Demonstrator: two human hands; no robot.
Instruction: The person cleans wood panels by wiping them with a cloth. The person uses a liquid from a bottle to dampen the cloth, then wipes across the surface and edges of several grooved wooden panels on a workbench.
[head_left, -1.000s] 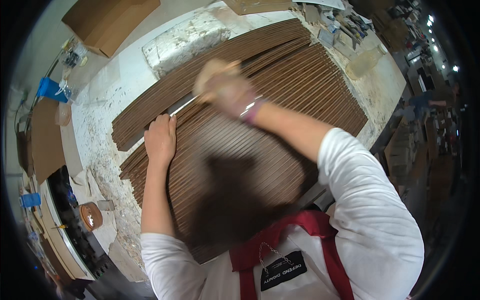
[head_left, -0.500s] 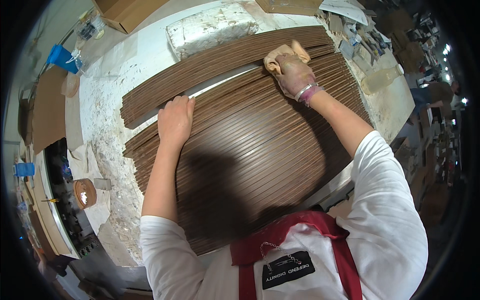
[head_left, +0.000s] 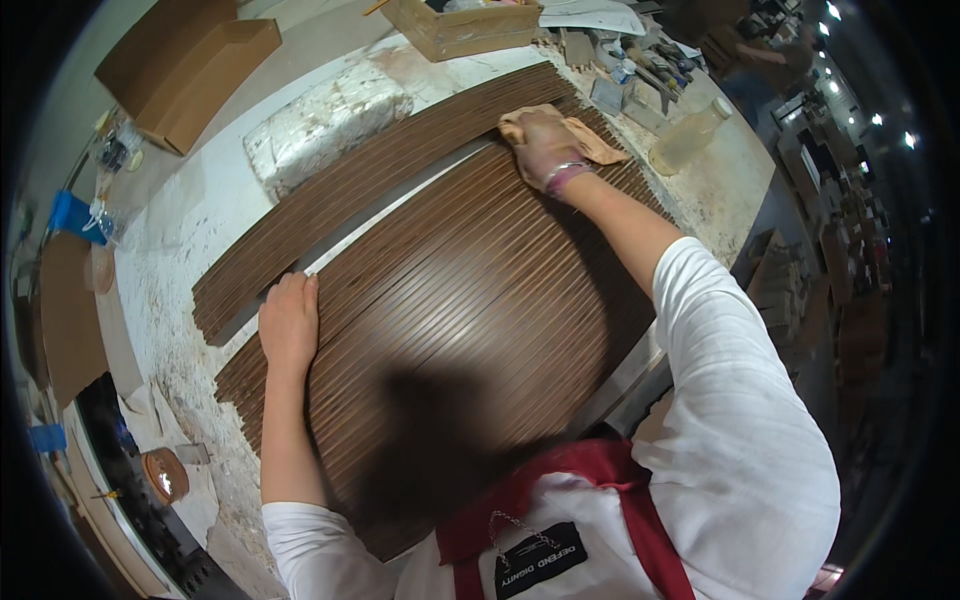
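Observation:
Dark brown wood strips point(head_left: 440, 290) lie side by side across the work table, their ends uneven at the left. Beyond a narrow gap, a further band of the same strips point(head_left: 360, 175) runs along the far side. My left hand point(head_left: 290, 322) rests at the left end of the gap, its fingers bent together over the edge of the nearer strips. Toward the far right end, my right hand point(head_left: 546, 150), stained with colour and wearing a bracelet, presses a tan cloth point(head_left: 598, 143) onto the strips. A loose end of the cloth spreads out to its right.
Behind the strips sits a plastic-wrapped block point(head_left: 325, 122). An open cardboard box point(head_left: 195, 75) and a wooden box point(head_left: 465, 30) stand at the back. At the right are a bottle of yellowish liquid point(head_left: 690, 138) and several tools; at the left, a round brown container point(head_left: 165, 475).
The whole view has turned and shifted, so everything appears further left. The cloth now lies flatter under my right hand, with its end trailing right. My left hand keeps its place on the strips.

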